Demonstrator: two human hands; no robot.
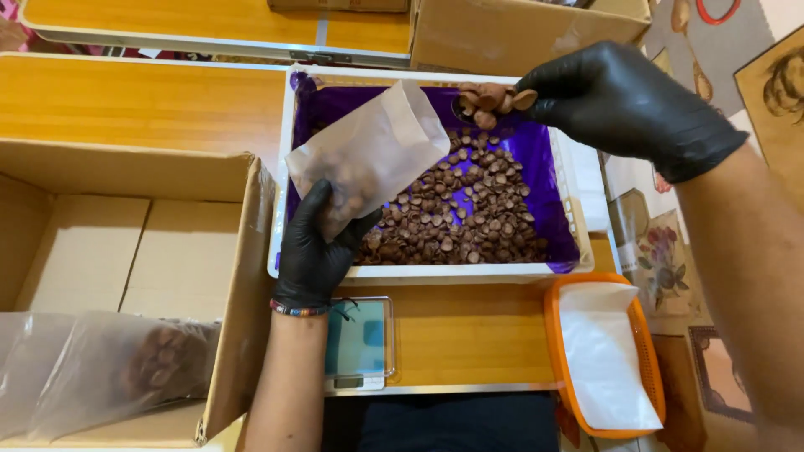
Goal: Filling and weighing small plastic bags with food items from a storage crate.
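Note:
My left hand (316, 243), in a black glove, grips a translucent white bag (368, 151) partly filled with small brown round pieces. The bag is held tilted over a white crate (435, 271) lined with purple plastic, which holds a heap of the same brown pieces (469, 218). My right hand (624, 100), also in a black glove, hovers over the crate's far right corner with a handful of brown pieces (490, 99) pinched in its fingers, close to the bag's mouth.
An open cardboard box (134, 243) stands at the left with filled translucent bags (100, 368) at its front. A small digital scale (358, 345) lies on the wooden table below the crate. An orange basket (649, 360) with empty white bags sits at the right. Another cardboard box (511, 33) stands behind.

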